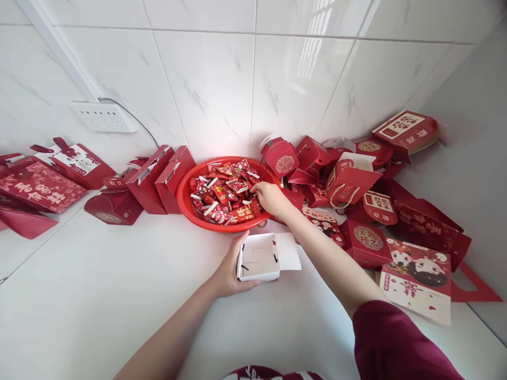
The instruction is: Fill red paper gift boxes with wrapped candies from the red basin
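My left hand (229,272) is wrapped round the left side of a small white paper box (259,256), thumb at the far side and fingers at the near side. The box's top faces me uncovered, its lid flap (290,252) folded out to the right. Inside it I see only white card and a few dark slots. Just behind it stands a round red plastic basin (182,182), full of red-wrapped candies (224,194). My right hand (271,198) reaches over its right rim, fingertips pinched together among the wrappers. What they grip, if anything, is hidden.
Red gift boxes (366,243) lie piled up on the right. Upright red boxes (152,179) and a rounded red box (114,206) stand left of the basin, with flat ones (43,184) farther left. A power socket (103,117) sits on the tiled wall behind.
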Motion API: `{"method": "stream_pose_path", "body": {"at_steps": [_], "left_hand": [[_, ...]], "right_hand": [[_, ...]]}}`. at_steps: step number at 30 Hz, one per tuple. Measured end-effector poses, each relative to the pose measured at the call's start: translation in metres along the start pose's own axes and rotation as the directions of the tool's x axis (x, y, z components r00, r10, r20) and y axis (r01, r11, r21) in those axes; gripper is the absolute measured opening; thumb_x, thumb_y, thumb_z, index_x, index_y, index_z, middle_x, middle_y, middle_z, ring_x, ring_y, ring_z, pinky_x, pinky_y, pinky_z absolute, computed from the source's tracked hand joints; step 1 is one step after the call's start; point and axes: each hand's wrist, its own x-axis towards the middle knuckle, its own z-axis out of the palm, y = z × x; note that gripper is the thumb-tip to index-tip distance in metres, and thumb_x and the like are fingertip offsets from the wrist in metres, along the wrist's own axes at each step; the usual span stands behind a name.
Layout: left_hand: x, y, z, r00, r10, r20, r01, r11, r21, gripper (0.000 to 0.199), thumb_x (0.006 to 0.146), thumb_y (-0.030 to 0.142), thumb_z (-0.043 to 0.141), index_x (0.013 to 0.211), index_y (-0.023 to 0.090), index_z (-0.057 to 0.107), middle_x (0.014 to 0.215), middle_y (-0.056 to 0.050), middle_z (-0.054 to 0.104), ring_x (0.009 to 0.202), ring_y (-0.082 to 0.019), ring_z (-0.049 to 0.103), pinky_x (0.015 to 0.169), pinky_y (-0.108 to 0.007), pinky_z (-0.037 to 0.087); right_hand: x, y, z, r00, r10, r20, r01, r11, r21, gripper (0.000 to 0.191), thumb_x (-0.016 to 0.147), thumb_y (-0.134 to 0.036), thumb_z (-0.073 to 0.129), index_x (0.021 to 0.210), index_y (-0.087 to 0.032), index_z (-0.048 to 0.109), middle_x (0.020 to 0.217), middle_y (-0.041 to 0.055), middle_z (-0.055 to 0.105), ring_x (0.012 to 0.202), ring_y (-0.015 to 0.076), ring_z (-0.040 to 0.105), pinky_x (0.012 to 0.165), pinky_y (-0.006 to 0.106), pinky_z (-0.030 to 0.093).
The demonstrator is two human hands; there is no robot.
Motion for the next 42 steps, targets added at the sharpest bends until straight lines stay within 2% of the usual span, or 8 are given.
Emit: {"method": "stream_pose_path", "body": {"at_steps": [3, 7, 10, 13, 22, 29, 35, 42], "left_hand": [[-0.001, 0.001, -0.001, 1.000, -0.005, 0.000, 0.005, 1.000, 0.028, 0.118, 0.069, 0.037, 0.084, 0.159, 0.027, 0.008, 0.157, -0.018, 0.025, 0.144, -0.039, 0.033, 0.116, -0.058, 0.033], [-0.001, 0.003, -0.002, 1.000, -0.014, -0.014, 0.015, 0.999, 0.029, 0.113, 0.070, 0.037, 0.082, 0.157, 0.030, 0.011, 0.157, -0.015, 0.024, 0.144, -0.038, 0.033, 0.116, -0.058, 0.033], [0.000, 0.003, -0.002, 1.000, -0.018, -0.018, 0.019, 1.000, 0.023, 0.112, 0.070, 0.037, 0.082, 0.157, 0.031, 0.012, 0.157, -0.015, 0.027, 0.143, -0.038, 0.034, 0.115, -0.059, 0.036], [-0.001, 0.002, -0.002, 1.000, -0.008, -0.024, 0.009, 0.999, 0.036, 0.113, 0.069, 0.036, 0.083, 0.157, 0.031, 0.012, 0.156, -0.016, 0.028, 0.141, -0.038, 0.037, 0.113, -0.058, 0.038], [-0.001, 0.003, -0.002, 0.999, -0.009, -0.042, 0.011, 0.997, 0.070, 0.114, 0.068, 0.037, 0.084, 0.157, 0.032, 0.014, 0.156, -0.015, 0.029, 0.142, -0.038, 0.037, 0.114, -0.059, 0.038], [-0.001, 0.002, -0.002, 0.999, -0.003, -0.036, 0.005, 0.998, 0.056, 0.113, 0.068, 0.038, 0.085, 0.157, 0.032, 0.015, 0.157, -0.015, 0.027, 0.143, -0.038, 0.036, 0.115, -0.060, 0.037], [-0.002, 0.004, -0.001, 1.000, 0.010, -0.021, -0.009, 0.998, 0.068, 0.114, 0.068, 0.039, 0.084, 0.157, 0.031, 0.013, 0.157, -0.015, 0.025, 0.143, -0.039, 0.033, 0.116, -0.061, 0.033], [-0.003, 0.002, -0.001, 1.000, 0.003, -0.013, -0.002, 0.999, 0.052, 0.115, 0.068, 0.039, 0.084, 0.157, 0.031, 0.011, 0.156, -0.015, 0.023, 0.144, -0.039, 0.031, 0.116, -0.062, 0.032]], "right_hand": [[0.027, 0.008, 0.016, 0.992, -0.045, 0.117, 0.045, 0.999, 0.000, 0.041, 0.084, 0.003, 0.043, 0.099, -0.016, 0.076, 0.104, 0.0080, 0.077, 0.099, 0.0213, 0.071, 0.093, 0.030, 0.051], [0.048, 0.010, 0.029, 0.978, -0.136, 0.156, 0.136, 0.991, 0.007, 0.058, 0.082, 0.005, 0.040, 0.128, -0.017, 0.066, 0.132, 0.0076, 0.066, 0.121, 0.0201, 0.062, 0.107, 0.031, 0.043], [0.058, 0.014, 0.035, 0.953, -0.218, 0.212, 0.216, 0.976, 0.032, 0.064, 0.078, 0.005, 0.048, 0.136, -0.017, 0.060, 0.141, 0.0081, 0.060, 0.129, 0.0197, 0.056, 0.111, 0.032, 0.039], [0.065, 0.021, 0.040, 0.925, -0.272, 0.264, 0.267, 0.962, 0.055, 0.062, 0.073, 0.005, 0.056, 0.129, -0.018, 0.064, 0.135, 0.0076, 0.064, 0.125, 0.0208, 0.059, 0.109, 0.032, 0.041], [0.058, 0.031, 0.039, 0.942, -0.266, 0.203, 0.250, 0.963, 0.100, 0.034, 0.077, 0.001, 0.055, 0.102, -0.016, 0.071, 0.114, 0.0080, 0.069, 0.106, 0.0197, 0.063, 0.096, 0.031, 0.045], [0.053, 0.029, 0.040, 0.898, -0.337, 0.284, 0.288, 0.936, 0.200, 0.018, 0.078, -0.006, 0.064, 0.092, -0.016, 0.071, 0.086, 0.0005, 0.069, 0.072, 0.0124, 0.061, 0.072, 0.022, 0.044], [0.048, 0.020, 0.034, 0.926, -0.330, 0.184, 0.288, 0.931, 0.223, 0.010, 0.081, -0.021, 0.064, 0.090, -0.015, 0.064, 0.089, 0.0024, 0.064, 0.075, 0.0133, 0.056, 0.073, 0.024, 0.041], [0.043, 0.012, 0.027, 0.966, -0.237, 0.101, 0.206, 0.946, 0.251, 0.013, 0.075, -0.028, 0.060, 0.078, -0.018, 0.052, 0.072, -0.0026, 0.058, 0.066, 0.0132, 0.049, 0.067, 0.024, 0.037]]}}
